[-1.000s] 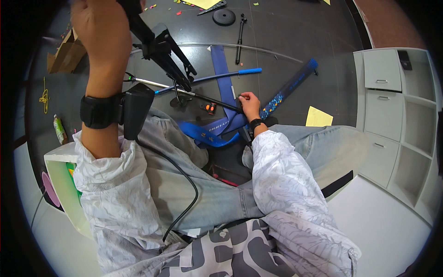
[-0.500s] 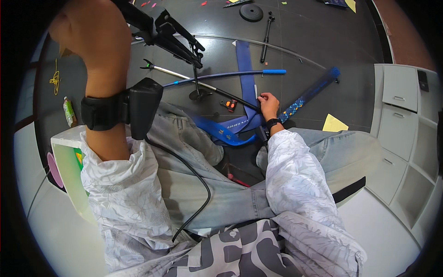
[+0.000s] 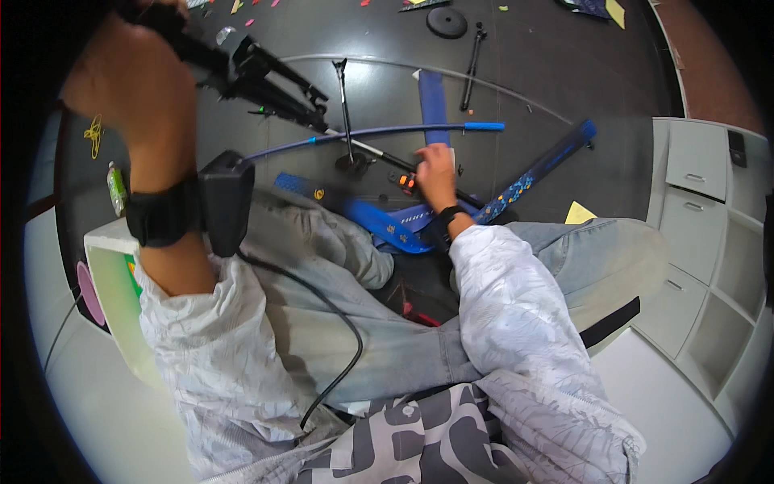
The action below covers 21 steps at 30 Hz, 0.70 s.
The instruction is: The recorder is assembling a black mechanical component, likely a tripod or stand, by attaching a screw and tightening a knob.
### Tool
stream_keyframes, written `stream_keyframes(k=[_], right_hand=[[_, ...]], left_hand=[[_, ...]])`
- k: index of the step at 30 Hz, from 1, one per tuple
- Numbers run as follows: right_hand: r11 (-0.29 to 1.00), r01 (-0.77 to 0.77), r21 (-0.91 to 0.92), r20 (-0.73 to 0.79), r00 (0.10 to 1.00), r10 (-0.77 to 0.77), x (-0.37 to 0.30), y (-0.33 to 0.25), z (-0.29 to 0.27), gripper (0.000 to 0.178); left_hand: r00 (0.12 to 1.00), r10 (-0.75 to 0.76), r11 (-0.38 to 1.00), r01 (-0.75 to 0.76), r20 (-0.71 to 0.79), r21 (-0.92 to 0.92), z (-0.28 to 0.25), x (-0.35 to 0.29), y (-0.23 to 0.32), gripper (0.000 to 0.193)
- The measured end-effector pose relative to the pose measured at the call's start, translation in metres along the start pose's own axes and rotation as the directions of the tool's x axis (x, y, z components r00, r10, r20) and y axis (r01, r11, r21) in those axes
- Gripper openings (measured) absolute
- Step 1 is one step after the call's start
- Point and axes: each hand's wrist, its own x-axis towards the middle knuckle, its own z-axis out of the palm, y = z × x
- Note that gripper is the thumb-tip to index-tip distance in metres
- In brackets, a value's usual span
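My left hand (image 3: 133, 89), raised at the upper left, is blurred, and its fingers run out of the picture. A black jointed stand (image 3: 274, 85) hangs from it, legs angled down to the right; the grip itself is hidden. My right hand (image 3: 436, 176) is over the reacher pole (image 3: 379, 152), a silver and black stick, beside a blue strap (image 3: 433, 101). Blur hides whether its fingers close on the pole. An orange and black clamp-like piece (image 3: 405, 182) sits just left of that hand. A blue patterned strip (image 3: 387, 224) curves below it.
A blue-handled rod (image 3: 481, 127) crosses a small upright black stand (image 3: 347, 121). A blue patterned tube (image 3: 540, 169) slants to the right. Farther off are a black disc (image 3: 447, 22) and a folded black tripod (image 3: 474, 68). Pale cabinets (image 3: 689, 210) stand at right.
My left hand and the black stand have swung left and slightly down. My right hand has moved left along the pole, toward the orange and black piece.
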Motion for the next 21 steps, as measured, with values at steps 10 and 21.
stream_keyframes(k=[10,21], right_hand=[[0.992,0.056,-0.113,0.052,0.997,-0.050,0.001,0.003,-0.006,0.014],[0.605,-0.262,-0.751,0.032,0.902,0.430,-0.067,0.144,-0.132,0.014]], left_hand=[[0.998,-0.035,0.916,0.051,-0.048,0.399,-0.007,-0.017,-0.004,0.039],[0.978,0.190,0.706,-0.197,0.086,0.680,-0.022,-0.020,-0.020,0.040]])
